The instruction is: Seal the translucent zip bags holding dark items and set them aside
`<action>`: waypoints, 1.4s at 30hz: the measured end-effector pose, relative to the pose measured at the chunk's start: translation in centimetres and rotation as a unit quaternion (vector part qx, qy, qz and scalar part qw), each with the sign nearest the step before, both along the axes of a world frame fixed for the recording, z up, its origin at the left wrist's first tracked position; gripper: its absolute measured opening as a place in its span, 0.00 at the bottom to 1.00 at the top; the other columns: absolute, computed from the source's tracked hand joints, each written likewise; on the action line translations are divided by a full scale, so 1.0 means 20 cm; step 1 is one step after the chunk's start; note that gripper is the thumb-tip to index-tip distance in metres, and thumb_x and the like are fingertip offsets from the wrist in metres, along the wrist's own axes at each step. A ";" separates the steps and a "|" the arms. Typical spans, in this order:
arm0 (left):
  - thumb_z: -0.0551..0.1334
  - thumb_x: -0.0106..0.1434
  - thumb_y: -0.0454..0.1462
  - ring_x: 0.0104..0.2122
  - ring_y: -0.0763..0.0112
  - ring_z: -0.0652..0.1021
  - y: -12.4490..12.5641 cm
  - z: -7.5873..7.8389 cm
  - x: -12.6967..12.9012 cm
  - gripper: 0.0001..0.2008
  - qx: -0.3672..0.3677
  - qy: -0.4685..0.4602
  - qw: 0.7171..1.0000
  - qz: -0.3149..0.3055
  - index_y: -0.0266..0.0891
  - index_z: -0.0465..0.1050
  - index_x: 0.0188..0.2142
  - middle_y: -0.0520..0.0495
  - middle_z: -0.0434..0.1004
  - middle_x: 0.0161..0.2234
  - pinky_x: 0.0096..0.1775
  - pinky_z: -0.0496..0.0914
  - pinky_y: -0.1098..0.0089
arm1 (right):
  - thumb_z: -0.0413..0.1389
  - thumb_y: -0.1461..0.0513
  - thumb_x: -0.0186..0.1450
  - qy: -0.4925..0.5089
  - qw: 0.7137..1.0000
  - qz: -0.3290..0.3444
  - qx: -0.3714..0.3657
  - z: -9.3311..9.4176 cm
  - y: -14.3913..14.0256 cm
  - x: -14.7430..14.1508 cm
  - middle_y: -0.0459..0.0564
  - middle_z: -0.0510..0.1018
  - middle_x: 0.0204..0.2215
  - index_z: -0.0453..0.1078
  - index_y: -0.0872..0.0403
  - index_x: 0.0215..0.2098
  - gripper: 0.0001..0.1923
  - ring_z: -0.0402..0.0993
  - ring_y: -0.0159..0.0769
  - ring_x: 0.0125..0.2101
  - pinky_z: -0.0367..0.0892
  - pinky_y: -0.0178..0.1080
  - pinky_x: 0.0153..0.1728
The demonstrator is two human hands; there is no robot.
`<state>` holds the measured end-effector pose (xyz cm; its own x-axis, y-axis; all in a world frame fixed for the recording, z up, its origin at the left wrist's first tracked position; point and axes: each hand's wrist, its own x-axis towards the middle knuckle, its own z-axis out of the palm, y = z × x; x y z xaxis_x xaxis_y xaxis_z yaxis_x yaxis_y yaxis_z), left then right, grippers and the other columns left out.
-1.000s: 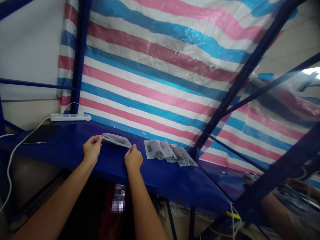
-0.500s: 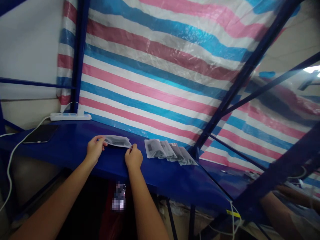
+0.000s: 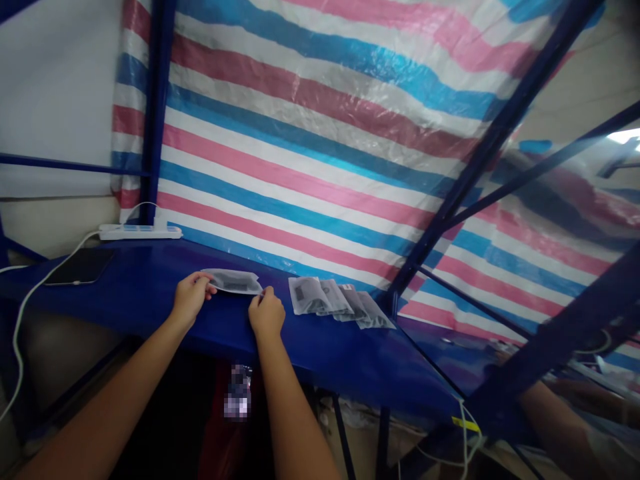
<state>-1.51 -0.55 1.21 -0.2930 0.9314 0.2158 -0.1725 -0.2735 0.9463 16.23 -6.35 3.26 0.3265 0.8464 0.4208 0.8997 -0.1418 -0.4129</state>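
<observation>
A small clear plastic pouch (image 3: 233,281) with a dark part inside is stretched between my two hands just above the blue table (image 3: 150,300). My left hand (image 3: 189,298) pinches its left end and my right hand (image 3: 267,315) pinches its right end. To the right of my right hand, a row of several similar filled pouches (image 3: 340,303) lies overlapping on the table near the striped tarp.
A dark phone (image 3: 81,266) on a white cable lies at the table's far left, with a white power strip (image 3: 140,231) behind it. A pink, blue and white striped tarp (image 3: 325,147) backs the table. Blue frame bars (image 3: 480,167) cross at right; another person's arm (image 3: 555,427) shows lower right.
The pouch between my hands has come down from a lifted tilt to lie flatter and closer to the table. Both hands keep their grip.
</observation>
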 end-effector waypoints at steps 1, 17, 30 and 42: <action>0.58 0.51 0.39 0.17 0.74 0.70 0.00 0.00 0.00 0.11 -0.002 0.000 1.000 -0.002 0.36 0.74 0.32 0.50 0.74 0.18 0.21 0.64 0.75 | 0.49 0.60 0.69 0.000 1.000 0.000 0.001 0.00 0.00 0.00 0.54 0.80 0.35 0.66 0.53 0.44 0.08 0.78 0.45 0.36 0.65 0.41 0.35; 0.64 0.52 0.42 0.18 0.75 0.71 -0.03 0.03 0.01 0.13 0.000 0.005 1.000 -0.005 0.36 0.76 0.34 0.51 0.73 0.19 0.22 0.64 0.75 | 0.49 0.61 0.68 0.006 1.000 0.001 -0.021 0.01 0.00 0.00 0.56 0.80 0.34 0.67 0.54 0.42 0.08 0.78 0.46 0.36 0.66 0.42 0.36; 0.65 0.54 0.44 0.16 0.76 0.69 -0.04 0.04 0.02 0.18 0.003 0.001 1.000 0.005 0.39 0.74 0.43 0.55 0.72 0.19 0.20 0.62 0.76 | 0.49 0.62 0.67 -0.001 1.000 0.001 -0.020 0.00 0.01 0.00 0.55 0.80 0.34 0.67 0.53 0.42 0.08 0.78 0.46 0.35 0.66 0.41 0.35; 0.62 0.59 0.49 0.21 0.69 0.76 0.01 -0.01 0.04 0.19 -0.012 0.215 0.972 -0.089 0.38 0.78 0.40 0.47 0.81 0.24 0.27 0.68 0.71 | 0.49 0.61 0.67 -0.004 1.000 0.000 -0.010 -0.02 0.03 0.01 0.55 0.80 0.33 0.67 0.53 0.42 0.08 0.79 0.47 0.35 0.66 0.43 0.35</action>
